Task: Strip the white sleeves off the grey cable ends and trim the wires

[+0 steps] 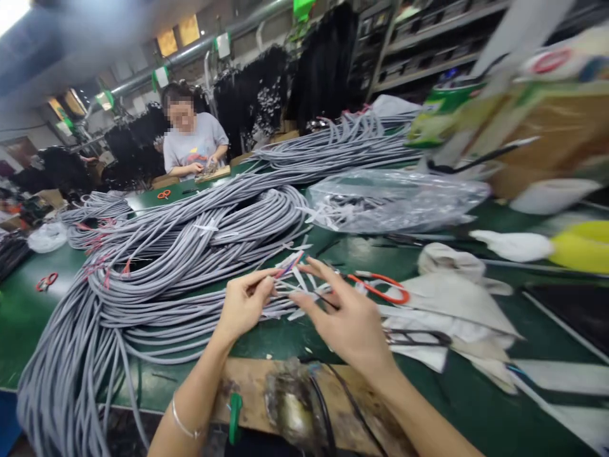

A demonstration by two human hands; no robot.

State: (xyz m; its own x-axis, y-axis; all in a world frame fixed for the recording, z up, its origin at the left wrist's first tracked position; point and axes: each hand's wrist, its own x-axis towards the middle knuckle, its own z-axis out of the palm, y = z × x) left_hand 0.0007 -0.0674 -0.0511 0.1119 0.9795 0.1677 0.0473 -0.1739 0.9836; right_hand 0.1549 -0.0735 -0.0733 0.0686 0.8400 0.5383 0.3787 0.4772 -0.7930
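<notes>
My left hand (246, 303) is closed, its thumb and forefinger pinching a few thin coloured wires (289, 265), blue, red and green among them. Just to the right, my right hand (349, 317) has its thumb and fingers apart around the wire ends. A thin dark strip passes beside its fingers; what it is I cannot make out. White strips (301, 279) lie behind and between the hands. Beyond my left hand spreads a large bundle of grey cables (190, 254). Red-handled scissors (385, 289) rest close to my right hand.
A stained wooden board (257, 381) with a blackened metal piece (292, 403) lies below my hands. Black-handled scissors (419, 337) and cloth (466, 292) are at right. Behind are a clear plastic bag (404, 200) and a person (195, 136) working across the green table (28, 317).
</notes>
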